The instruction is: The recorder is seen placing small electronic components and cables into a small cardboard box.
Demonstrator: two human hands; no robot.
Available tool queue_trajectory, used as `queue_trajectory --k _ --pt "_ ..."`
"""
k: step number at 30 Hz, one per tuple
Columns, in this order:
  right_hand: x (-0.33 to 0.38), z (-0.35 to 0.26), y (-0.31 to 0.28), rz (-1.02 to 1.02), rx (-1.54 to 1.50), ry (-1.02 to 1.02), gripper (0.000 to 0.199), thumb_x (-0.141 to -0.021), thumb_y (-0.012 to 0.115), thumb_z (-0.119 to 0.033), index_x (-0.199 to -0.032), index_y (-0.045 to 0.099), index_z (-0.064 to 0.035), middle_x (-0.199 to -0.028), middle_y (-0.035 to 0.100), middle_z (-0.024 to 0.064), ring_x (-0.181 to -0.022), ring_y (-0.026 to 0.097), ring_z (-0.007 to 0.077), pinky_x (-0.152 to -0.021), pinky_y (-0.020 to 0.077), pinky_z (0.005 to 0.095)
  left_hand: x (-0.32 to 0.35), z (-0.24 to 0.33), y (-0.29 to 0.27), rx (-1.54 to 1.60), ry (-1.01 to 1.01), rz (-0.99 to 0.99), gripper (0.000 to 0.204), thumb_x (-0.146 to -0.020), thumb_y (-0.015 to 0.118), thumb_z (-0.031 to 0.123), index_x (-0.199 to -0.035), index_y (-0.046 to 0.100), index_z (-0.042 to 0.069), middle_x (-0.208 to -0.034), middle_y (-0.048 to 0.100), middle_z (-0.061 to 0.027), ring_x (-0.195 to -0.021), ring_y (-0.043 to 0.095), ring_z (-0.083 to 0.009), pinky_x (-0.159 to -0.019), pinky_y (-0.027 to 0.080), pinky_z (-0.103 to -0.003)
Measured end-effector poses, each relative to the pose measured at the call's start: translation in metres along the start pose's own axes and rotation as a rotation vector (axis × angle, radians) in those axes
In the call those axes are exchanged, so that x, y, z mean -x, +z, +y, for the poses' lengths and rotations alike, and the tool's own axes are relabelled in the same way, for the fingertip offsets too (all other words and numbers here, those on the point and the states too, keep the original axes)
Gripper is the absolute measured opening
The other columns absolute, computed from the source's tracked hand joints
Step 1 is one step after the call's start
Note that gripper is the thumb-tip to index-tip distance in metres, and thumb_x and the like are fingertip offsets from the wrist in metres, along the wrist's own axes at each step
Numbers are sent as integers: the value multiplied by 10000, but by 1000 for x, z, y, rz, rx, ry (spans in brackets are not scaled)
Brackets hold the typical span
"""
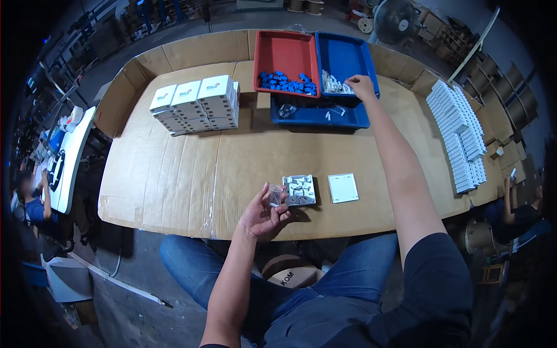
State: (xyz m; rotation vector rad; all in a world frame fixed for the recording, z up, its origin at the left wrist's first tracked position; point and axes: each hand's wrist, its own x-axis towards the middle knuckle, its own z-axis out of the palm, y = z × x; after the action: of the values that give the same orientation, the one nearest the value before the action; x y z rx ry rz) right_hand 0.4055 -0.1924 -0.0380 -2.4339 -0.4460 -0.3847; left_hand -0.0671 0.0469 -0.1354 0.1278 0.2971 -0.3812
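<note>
My left hand (264,213) is raised above the near edge of the table, its fingers closed around a small clear plastic bag (275,197). Right beside it lies an open white box-shaped casing (300,190) with black cable-like loops inside. A flat square white cover (343,188) rests to the right of the casing. My right hand (362,87) reaches far forward into a blue bin (346,49), fingertips pinched together at a pile of small white parts (332,84). Whatever is between those fingertips is too small to make out.
A red bin (286,49) of blue clips (287,82) adjoins the blue one; both sit over a lower blue tray (319,122). White boxes (197,104) are stacked at left, white casings (458,136) at right. Cardboard walls (194,49) edge the table. Two people work at the sides.
</note>
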Motion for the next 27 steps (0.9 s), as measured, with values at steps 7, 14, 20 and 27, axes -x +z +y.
queue_trajectory --k 7,14,20,27 --pt "89 -112 -83 -279 -1011 21 302 -960 746 -129 -1219 655 -5 -1031 734 68 -674 513 31 -590 413 188 3 1 -11 -41 26 -20 507 -1052 546 486 -1325 617 64 -1032 704 -73 -716 538 -199 -811 542 -433" --pt "150 -175 -148 -370 -1098 -124 219 -972 720 -92 -1167 682 -1 -1027 741 93 -679 543 48 -604 464 172 5 -5 -7 -29 -2 -69 490 -1019 617 474 -1332 589 98 -1066 696 -61 -761 572 -203 -812 546 -419" --pt "185 -171 -144 -360 -1002 -123 194 -972 731 -120 -1129 702 -10 -989 745 57 -673 546 51 -592 424 190 7 -16 -4 -83 76 -12 499 -1032 599 463 -1383 583 108 -1127 696 -42 -782 577 -175 -893 516 -369" --pt "293 -167 -64 -450 -851 -16 154 -920 771 -70 -1051 735 2 -856 712 2 -715 583 32 -620 452 208 8 -16 -5 -313 191 -54 512 -1070 538 431 -1410 560 49 -1200 696 -40 -932 638 -158 -993 505 -368"
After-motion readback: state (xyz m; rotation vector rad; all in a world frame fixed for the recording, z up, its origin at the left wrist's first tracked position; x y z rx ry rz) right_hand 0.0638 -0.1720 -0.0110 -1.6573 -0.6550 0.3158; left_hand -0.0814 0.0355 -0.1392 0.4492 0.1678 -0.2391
